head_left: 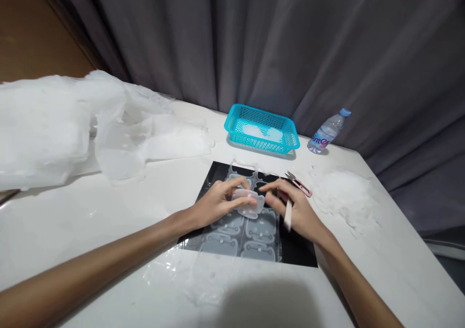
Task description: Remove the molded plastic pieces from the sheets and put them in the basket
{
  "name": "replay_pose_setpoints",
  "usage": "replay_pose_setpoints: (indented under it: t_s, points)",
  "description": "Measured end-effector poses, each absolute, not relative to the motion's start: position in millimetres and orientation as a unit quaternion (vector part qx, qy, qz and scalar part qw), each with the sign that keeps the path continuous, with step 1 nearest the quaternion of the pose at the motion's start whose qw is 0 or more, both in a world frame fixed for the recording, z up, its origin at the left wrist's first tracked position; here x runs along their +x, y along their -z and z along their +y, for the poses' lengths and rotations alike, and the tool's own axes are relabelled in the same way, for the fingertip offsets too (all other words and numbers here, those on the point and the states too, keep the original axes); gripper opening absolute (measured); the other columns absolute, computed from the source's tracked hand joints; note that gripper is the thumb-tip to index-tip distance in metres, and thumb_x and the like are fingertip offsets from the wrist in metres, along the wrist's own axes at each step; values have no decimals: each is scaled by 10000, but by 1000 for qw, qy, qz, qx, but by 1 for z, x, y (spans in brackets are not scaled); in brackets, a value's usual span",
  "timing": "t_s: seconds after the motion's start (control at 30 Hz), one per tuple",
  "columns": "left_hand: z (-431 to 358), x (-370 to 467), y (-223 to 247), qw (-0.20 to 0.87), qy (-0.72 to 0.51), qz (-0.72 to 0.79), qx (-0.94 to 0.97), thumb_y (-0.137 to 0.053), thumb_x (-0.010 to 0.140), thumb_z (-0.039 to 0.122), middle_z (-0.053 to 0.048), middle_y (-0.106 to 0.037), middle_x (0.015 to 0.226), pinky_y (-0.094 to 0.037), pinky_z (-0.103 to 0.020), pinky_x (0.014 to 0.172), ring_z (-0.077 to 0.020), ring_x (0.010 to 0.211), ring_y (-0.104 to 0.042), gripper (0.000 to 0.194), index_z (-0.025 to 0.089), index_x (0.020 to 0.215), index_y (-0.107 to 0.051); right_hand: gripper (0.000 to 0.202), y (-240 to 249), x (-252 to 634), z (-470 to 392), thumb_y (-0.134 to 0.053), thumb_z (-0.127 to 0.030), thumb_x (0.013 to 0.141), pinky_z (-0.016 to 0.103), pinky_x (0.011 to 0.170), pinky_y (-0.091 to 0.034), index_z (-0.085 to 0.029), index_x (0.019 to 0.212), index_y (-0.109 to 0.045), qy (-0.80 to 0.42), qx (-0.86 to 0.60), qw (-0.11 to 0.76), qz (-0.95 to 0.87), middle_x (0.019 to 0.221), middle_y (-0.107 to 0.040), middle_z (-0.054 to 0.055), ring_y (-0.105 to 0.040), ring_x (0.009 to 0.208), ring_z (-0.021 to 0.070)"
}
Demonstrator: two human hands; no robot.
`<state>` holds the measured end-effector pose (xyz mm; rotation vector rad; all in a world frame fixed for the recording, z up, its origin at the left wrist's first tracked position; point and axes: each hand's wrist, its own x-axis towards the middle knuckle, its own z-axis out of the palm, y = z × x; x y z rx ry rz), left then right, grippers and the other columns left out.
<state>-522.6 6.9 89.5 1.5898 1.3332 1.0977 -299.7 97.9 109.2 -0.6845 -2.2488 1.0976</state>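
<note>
Above a black mat (300,245), my left hand (221,199) pinches a small translucent white plastic piece (256,204) between thumb and fingers. Just right of that piece is my right hand (290,204), its fingers curled around a slim white-handled tool (288,215); the tool's tip is hidden or blurred. Under both hands, a clear sheet of rounded shapes (259,226) lies on the mat, with cut-out openings near its far end. Small pink-handled scissors (300,183) rest beyond my right hand, at the mat's far right corner.
A blue basket (263,146) with translucent white pieces stands at the back. Right of it is a water bottle (327,133). Translucent scraps (345,195) lie at the right. Large white plastic sheets (109,129) cover the left back of the white table (119,221).
</note>
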Motion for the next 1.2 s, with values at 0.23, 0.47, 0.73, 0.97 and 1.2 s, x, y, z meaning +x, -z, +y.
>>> replay_pose_setpoints:
  t_s: [0.23, 0.47, 0.73, 0.97, 1.2]
  points:
    - [5, -527, -84, 395, -412, 531, 627, -664, 970, 520, 61, -546, 672, -346, -227, 556, -105, 582, -475, 329, 196, 942, -616, 128, -107, -304, 84, -649, -321, 1007, 312, 687, -442, -231, 963, -729, -400, -227, 299, -836, 894, -693, 33, -591, 767, 179]
    - [2, -539, -99, 325, -376, 539, 680, -631, 1000, 485, -98, -685, 1222, -485, -472, 1022, -266, 1137, -634, 312, 240, 1190, -594, 214, -119, -318, 140, -641, -409, 992, 305, 621, -455, -218, 941, -725, -314, -277, 398, -816, 829, -728, 21, -578, 648, 160]
    - [-8, -552, -108, 84, -495, 592, 630, -727, 957, 387, -98, -581, 1290, -517, -473, 1027, -265, 1149, -605, 479, 287, 1361, -490, 157, -174, -346, 155, -663, -361, 997, 384, 780, -489, -240, 972, -760, -216, -142, 392, -883, 910, -781, 45, -633, 799, 208]
    - [-19, -553, -124, 73, -506, 477, 715, -627, 1017, 123, -15, -700, 1131, -542, -324, 952, -171, 1072, -659, 283, 292, 1242, -653, 111, -168, -351, 104, -651, -252, 1012, 385, 723, -480, -232, 1057, -750, -187, -31, 329, -925, 875, -780, 52, -595, 768, 216]
    - [-21, -561, -120, 42, -504, 446, 738, -699, 956, 58, -16, -718, 1042, -543, -303, 891, -155, 982, -662, 283, 218, 1182, -638, 136, -163, -351, 101, -697, -203, 978, 373, 692, -497, -237, 1099, -751, -182, -20, 367, -912, 889, -796, 44, -599, 788, 221]
